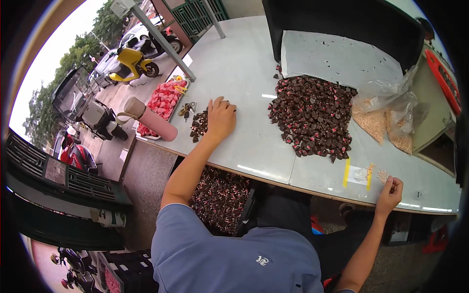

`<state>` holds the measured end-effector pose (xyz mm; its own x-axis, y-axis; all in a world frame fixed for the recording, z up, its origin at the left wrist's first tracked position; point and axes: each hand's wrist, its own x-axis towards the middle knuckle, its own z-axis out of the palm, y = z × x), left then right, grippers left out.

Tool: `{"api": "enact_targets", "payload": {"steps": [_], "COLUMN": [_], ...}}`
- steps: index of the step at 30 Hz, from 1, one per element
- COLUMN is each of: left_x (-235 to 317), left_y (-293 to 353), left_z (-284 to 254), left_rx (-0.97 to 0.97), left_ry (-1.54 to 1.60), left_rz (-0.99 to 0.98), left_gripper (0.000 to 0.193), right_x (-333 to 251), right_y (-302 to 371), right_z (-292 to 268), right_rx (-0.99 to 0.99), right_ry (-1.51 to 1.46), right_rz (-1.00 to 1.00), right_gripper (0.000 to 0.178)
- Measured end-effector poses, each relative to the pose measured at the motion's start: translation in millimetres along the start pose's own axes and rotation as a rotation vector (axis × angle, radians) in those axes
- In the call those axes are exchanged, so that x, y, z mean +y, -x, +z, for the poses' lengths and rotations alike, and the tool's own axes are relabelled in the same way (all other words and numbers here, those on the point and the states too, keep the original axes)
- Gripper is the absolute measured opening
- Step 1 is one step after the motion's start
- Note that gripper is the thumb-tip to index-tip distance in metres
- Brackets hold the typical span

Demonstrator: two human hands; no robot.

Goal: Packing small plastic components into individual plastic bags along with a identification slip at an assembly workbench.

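My left hand [222, 118] rests on the table beside a small pile of dark pieces [199, 126] with pale and pink spots. Its back faces up and its slightly curved fingers are a little apart, with nothing seen in them. At the right, near the front edge, my right hand [391, 193] is closed, thumb and fingers together. What it may hold is too small to tell. Just beyond its fingertips lie loose tiny beige pieces [383, 176]. More beige bits [370, 172] lie along a yellow-taped strip. A large heap of dark and pink pieces [312, 115] spreads between my hands.
Clear bags of beige pieces [370, 125] stand right of the heap. A pink bottle [159, 124], keys [186, 111] and a tray of red-pink pieces [167, 100] are at the left. Below the table edge sits a bin of dark pieces [222, 199]. A black panel [342, 24] stands behind.
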<state>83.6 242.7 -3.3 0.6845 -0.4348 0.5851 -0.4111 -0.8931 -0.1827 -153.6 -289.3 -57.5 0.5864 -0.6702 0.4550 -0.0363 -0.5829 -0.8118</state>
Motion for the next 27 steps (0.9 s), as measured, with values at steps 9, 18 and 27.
{"api": "enact_targets", "payload": {"steps": [9,18,27], "left_x": [75,77,102], "left_y": [-36,-20,-19], "left_z": [-6,-20,-20], "left_rx": [-0.238,-0.400,-0.360], "left_ry": [0.580,0.688,0.521], "left_rz": [0.077,0.026,-0.010], "left_gripper": [0.022,0.017,0.022], "right_x": [-1,-3,4], "right_y": [3,1,3], "right_z": [1,2,-15], "right_rx": [0.027,0.008,0.029], "right_ry": [-0.026,-0.056,0.004], "right_rz": [-0.023,0.000,-0.032], "right_gripper": [0.019,0.016,0.014]}}
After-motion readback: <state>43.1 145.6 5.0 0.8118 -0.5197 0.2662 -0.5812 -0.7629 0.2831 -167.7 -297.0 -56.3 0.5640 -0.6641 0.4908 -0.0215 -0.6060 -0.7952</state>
